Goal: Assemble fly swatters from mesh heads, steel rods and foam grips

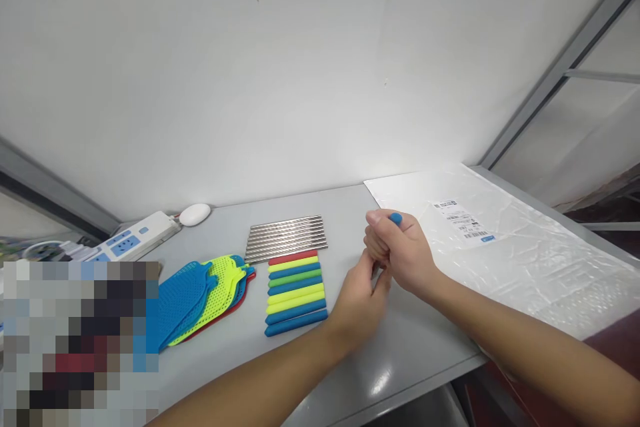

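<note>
My right hand [404,250] is closed in a fist around a blue plastic handle [396,218], whose rounded end pokes out above the fingers. Just below, my left hand [357,297] is closed and touches the right; whatever sits inside its fingers is hidden. To the left of the hands lies a row of red, yellow, green and blue plastic handles [296,295]. Behind that row, several shiny metal rods [286,238] lie side by side. Farther left are overlapping perforated fly swatter heads: blue ones [186,293], a yellow one [219,297] and a red edge beneath.
A white plastic mailing bag [505,260] with a printed label covers the table's right side. At the back left are a power strip [135,237] and a white oval object [195,214]. A pale wall [320,80] rises behind the grey table [350,207]. The lower left is pixelated.
</note>
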The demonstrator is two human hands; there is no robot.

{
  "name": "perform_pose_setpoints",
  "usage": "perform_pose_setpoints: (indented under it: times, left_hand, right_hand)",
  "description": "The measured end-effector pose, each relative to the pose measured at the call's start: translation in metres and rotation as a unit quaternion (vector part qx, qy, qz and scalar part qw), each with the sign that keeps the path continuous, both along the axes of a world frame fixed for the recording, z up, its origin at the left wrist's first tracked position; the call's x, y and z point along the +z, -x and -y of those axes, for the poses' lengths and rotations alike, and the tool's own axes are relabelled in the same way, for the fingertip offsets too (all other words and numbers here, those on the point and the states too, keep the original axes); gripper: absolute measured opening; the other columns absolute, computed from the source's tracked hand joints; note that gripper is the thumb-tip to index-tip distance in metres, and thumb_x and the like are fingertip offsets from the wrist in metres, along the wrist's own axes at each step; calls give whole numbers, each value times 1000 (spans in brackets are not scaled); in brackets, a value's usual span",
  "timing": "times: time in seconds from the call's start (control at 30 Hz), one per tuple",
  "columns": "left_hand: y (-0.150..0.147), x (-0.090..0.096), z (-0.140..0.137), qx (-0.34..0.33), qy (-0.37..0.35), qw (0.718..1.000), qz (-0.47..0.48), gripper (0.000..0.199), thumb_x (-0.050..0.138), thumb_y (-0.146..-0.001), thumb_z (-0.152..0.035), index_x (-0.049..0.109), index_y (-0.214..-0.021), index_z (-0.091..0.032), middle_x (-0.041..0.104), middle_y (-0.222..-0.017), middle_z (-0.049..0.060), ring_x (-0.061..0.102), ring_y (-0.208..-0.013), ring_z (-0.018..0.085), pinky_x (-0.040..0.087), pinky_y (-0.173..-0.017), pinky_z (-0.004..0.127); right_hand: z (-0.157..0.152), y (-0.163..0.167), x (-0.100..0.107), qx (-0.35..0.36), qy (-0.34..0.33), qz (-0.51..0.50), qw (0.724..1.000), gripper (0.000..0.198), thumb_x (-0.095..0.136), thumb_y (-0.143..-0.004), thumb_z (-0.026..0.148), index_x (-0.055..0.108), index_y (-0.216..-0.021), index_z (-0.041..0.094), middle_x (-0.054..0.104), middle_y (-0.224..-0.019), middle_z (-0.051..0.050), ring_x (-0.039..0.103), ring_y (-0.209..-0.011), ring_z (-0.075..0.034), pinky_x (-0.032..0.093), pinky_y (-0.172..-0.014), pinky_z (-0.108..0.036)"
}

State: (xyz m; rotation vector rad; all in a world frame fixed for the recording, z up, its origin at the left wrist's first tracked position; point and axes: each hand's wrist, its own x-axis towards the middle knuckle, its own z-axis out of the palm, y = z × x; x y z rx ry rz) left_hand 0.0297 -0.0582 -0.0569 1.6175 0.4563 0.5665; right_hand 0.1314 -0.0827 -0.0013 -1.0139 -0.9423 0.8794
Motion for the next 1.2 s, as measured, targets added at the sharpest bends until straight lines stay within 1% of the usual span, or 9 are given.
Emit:
perform_pose_setpoints:
  times: [0.1, 0.2, 0.37, 0.57, 0.77, 0.9, 1.07, 1.2]
  left_hand:
    - [0, -1, -1, -4, -1, 1000, -19, 27, 37, -99, -32, 59, -106, -18, 63, -94, 5, 55, -85, 20, 45, -78, 32]
    - [-1, -3, -2, -2, 2, 1000, -22, 31, 36, -99, -35, 61, -107, -18, 64, -93, 4, 54, -84, 20, 44, -75, 31]
    - [-2, -5, -3, -5, 8, 1000, -17, 31, 38, -99, -35, 63, -108, -18, 66, -96, 4, 54, -85, 19, 43, -76, 30]
    - [-1, -5, -4, 5, 8, 1000, -24, 32, 38, -99, -35, 64, -104, -18, 66, -93, 4, 55, -85, 20, 43, -76, 31]
    - [-2, -6, -5, 4, 4, 1000, -31, 31, 37, -99, -32, 64, -98, -17, 66, -90, 3, 54, -81, 19, 42, -73, 29]
    - [-2, -7, -4, 12, 7, 1000, -24, 31, 37, -98, -32, 64, -97, -17, 68, -93, 4, 55, -80, 19, 43, -74, 30]
    - [-1, -5, -4, 7, 20, 1000, -17, 33, 37, -99, -33, 66, -101, -17, 69, -98, 6, 57, -86, 21, 44, -76, 31]
    - [-1, -4, -4, 12, 18, 1000, -14, 33, 37, -99, -32, 66, -99, -17, 69, -96, 5, 57, -83, 20, 43, -74, 31]
  right_hand:
    - [2, 0, -2, 0, -3, 12, 1000, 52, 59, -90, 45, 26, -56, 22, 20, -47, 9, 16, -44, -7, 13, -42, -27]
    - [3, -2, -3, -8, 4, 19, 1000, 54, 59, -90, 47, 24, -56, 23, 19, -47, 9, 16, -44, -7, 13, -43, -27]
    - [2, -4, -8, 0, 12, 12, 1000, 54, 59, -89, 48, 23, -58, 23, 18, -48, 9, 15, -45, -7, 13, -43, -27]
    - [1, -5, -12, 16, 20, 14, 1000, 55, 59, -89, 49, 23, -57, 23, 18, -48, 9, 14, -45, -7, 13, -43, -28]
    - [2, -7, -16, 12, 29, 22, 999, 55, 59, -89, 50, 24, -56, 23, 21, -48, 9, 17, -45, -8, 15, -44, -28]
    - [2, -7, -17, 8, 36, 29, 999, 54, 60, -88, 50, 25, -56, 23, 21, -48, 8, 18, -46, -8, 16, -45, -27]
    - [3, -7, -21, -1, 36, 47, 998, 53, 58, -90, 49, 26, -57, 23, 22, -50, 8, 20, -47, -8, 17, -46, -27]
    - [2, -6, -24, 5, 36, 42, 998, 53, 58, -90, 49, 26, -57, 23, 22, -50, 8, 20, -47, -8, 17, -46, -27]
